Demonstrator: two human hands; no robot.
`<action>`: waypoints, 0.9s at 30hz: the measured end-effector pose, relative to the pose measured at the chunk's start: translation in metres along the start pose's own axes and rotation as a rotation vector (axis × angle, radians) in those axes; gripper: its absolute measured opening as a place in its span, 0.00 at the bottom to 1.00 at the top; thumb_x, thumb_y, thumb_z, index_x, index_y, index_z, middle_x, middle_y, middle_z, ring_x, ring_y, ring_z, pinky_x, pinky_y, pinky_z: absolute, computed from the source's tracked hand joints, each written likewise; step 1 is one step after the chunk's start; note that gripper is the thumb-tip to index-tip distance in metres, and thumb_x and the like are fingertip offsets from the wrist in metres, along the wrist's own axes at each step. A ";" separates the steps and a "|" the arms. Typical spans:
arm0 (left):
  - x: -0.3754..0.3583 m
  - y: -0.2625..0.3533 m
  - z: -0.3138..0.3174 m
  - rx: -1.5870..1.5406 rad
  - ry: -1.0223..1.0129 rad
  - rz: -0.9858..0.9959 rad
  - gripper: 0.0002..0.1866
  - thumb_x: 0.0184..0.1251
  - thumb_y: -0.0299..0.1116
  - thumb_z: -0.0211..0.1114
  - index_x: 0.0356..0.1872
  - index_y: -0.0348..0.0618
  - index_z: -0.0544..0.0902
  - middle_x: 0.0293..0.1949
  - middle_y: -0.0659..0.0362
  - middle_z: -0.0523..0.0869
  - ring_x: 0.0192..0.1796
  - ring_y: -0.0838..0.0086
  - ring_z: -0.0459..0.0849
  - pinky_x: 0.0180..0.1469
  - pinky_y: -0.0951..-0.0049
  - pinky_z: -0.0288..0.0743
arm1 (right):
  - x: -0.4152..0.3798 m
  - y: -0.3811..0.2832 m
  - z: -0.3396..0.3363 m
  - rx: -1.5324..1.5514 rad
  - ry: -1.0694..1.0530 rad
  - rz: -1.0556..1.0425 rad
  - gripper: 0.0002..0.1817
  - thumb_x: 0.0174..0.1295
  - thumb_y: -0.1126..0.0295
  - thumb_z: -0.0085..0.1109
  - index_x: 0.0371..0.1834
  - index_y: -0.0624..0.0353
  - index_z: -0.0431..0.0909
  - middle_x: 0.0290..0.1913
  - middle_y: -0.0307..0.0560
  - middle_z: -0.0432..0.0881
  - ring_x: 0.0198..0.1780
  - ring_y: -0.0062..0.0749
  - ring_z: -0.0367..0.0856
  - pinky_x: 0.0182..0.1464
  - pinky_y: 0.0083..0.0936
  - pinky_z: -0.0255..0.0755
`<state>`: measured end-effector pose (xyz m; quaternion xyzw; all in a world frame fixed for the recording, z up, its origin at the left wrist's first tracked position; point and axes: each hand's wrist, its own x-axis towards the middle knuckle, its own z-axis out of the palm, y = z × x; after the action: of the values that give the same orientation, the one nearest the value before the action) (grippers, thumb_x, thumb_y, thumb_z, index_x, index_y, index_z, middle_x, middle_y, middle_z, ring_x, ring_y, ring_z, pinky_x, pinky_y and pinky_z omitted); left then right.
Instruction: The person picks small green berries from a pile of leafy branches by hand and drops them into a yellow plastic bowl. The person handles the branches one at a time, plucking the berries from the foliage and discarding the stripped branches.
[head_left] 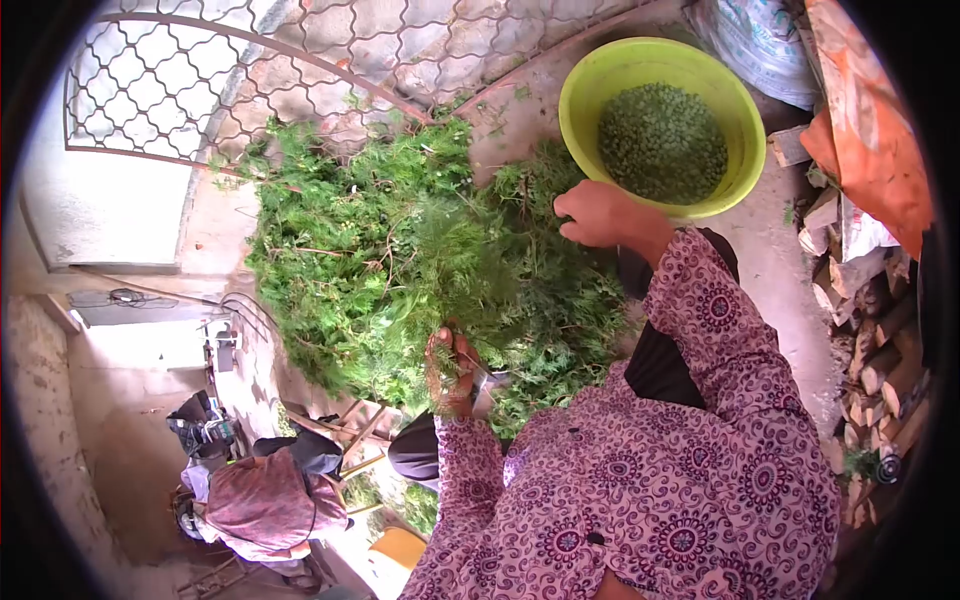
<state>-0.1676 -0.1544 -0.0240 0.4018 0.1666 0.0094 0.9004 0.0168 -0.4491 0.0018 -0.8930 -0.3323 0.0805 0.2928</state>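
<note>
My left hand [452, 370] is closed around the stem end of a feathery green leafy branch [450, 255], which fans out above it. Below and around that branch lies a wide heap of similar cut greenery [335, 250]. My right hand [600, 215] is curled closed just in front of the near rim of a yellow-green basin [578, 115]; whatever its fingers hold is hidden. In the basin sits a pile of small round green pieces [662, 140], too small to name surely.
A wavy metal grille [300, 75] borders the heap at the back. Stacked split firewood [880, 370] lines the right side, beside an orange cloth or sheet [865, 150] and a white sack [755, 50]. Cloth lies piled [265, 505] at lower left.
</note>
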 end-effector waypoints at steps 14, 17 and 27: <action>-0.014 -0.007 0.036 0.729 -0.066 0.099 0.10 0.58 0.21 0.59 0.41 0.37 0.81 0.38 0.60 0.82 0.36 0.84 0.77 0.40 0.83 0.71 | 0.015 -0.017 0.001 0.758 0.077 -0.061 0.25 0.47 0.57 0.65 0.43 0.66 0.75 0.32 0.49 0.81 0.34 0.26 0.80 0.38 0.22 0.72; -0.010 -0.017 0.038 0.958 -0.109 0.081 0.11 0.56 0.17 0.58 0.41 0.36 0.80 0.37 0.60 0.83 0.38 0.83 0.77 0.42 0.83 0.69 | 0.017 -0.031 0.015 0.693 -0.055 -0.169 0.25 0.46 0.57 0.66 0.42 0.65 0.75 0.30 0.50 0.81 0.33 0.28 0.80 0.37 0.23 0.72; -0.009 -0.024 0.044 1.096 -0.198 0.209 0.11 0.53 0.17 0.60 0.39 0.35 0.81 0.36 0.56 0.84 0.37 0.81 0.79 0.40 0.83 0.71 | 0.019 -0.032 0.051 0.355 0.126 0.026 0.22 0.45 0.52 0.63 0.31 0.63 0.78 0.26 0.51 0.79 0.29 0.41 0.79 0.32 0.31 0.70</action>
<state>-0.1658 -0.2036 -0.0115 0.8238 0.0210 -0.0271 0.5658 -0.0030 -0.3932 -0.0204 -0.8349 -0.2822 0.0853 0.4649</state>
